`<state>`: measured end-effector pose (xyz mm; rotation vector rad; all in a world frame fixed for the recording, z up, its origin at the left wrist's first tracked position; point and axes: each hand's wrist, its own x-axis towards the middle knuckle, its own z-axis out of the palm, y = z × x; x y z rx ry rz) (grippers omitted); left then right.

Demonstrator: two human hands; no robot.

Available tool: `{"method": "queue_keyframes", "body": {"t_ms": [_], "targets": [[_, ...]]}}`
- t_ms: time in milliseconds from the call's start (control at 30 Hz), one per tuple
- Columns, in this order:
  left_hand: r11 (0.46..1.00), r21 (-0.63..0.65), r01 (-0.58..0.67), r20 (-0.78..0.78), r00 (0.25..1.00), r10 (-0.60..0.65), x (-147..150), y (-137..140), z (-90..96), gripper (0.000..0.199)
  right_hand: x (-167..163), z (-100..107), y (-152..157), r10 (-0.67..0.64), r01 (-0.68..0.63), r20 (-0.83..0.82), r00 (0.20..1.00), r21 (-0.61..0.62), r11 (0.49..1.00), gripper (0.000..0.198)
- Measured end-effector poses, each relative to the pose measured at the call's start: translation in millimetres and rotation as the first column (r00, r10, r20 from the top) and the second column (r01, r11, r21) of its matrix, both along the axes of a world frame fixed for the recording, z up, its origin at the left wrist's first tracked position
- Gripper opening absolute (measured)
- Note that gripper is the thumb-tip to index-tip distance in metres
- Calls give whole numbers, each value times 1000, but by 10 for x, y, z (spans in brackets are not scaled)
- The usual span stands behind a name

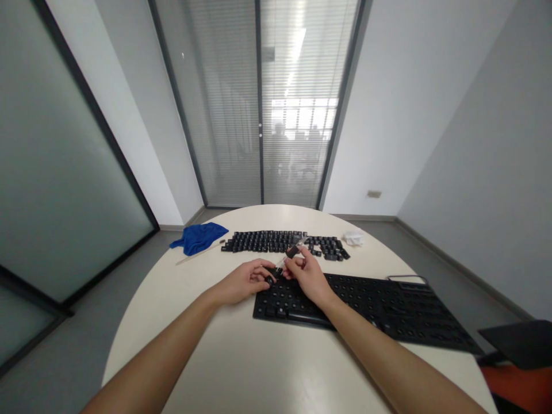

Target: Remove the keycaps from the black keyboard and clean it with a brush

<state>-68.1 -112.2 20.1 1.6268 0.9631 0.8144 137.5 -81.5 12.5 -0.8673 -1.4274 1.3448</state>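
My right hand pinches a small tool with a black middle and thin shiny ends, which looks like a keycap puller. Its lower end points down-left to the fingers of my left hand. Those fingers are curled in a pinch around a small black keycap, just over the upper left corner of the black keyboard. Many keys are off the keyboard, leaving bare sockets, while the long space bar is still on it. My right forearm crosses over the keyboard and hides part of it.
Loose black keycaps lie in rows behind the keyboard. A blue cloth and a thin wooden stick brush lie at the left, a crumpled white tissue at the right. The round white table has a chair at its right edge.
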Motion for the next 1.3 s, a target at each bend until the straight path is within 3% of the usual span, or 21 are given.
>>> {"method": "queue_keyframes", "body": {"t_ms": [133, 233, 367, 433, 600, 833, 1300], "targets": [[973, 208, -104, -209, 967, 147, -139, 44, 88, 20, 3, 0, -6, -56, 55, 56, 997, 16, 998, 42], [924, 296, -241, -233, 921, 314, -339, 112, 134, 22, 10, -16, -9, -52, 46, 150, 987, 41, 998, 32], [814, 458, -358, -306, 796, 523, -689, 224, 87, 23, 15, -18, -24, -36, 29, 180, 983, 40, 999, 23], [784, 481, -392, -374, 717, 588, -848, 272, 15, 25, 16, -10, -37, -14, 2, 195, 981, 60, 998, 23], [751, 483, -449, -476, 586, 656, -1085, 356, -176, 24, 23, 4, -62, 9, -57, 313, 950, 143, 988, 27], [747, 413, -522, -521, 537, 663, -1156, 387, -231, 24, 16, -11, -48, -39, -18, 362, 931, 151, 988, 32], [703, 471, -532, -521, 476, 709, -1139, 380, -238, 23, 23, 2, -70, -45, -26, 394, 918, 173, 985, 25]]}}
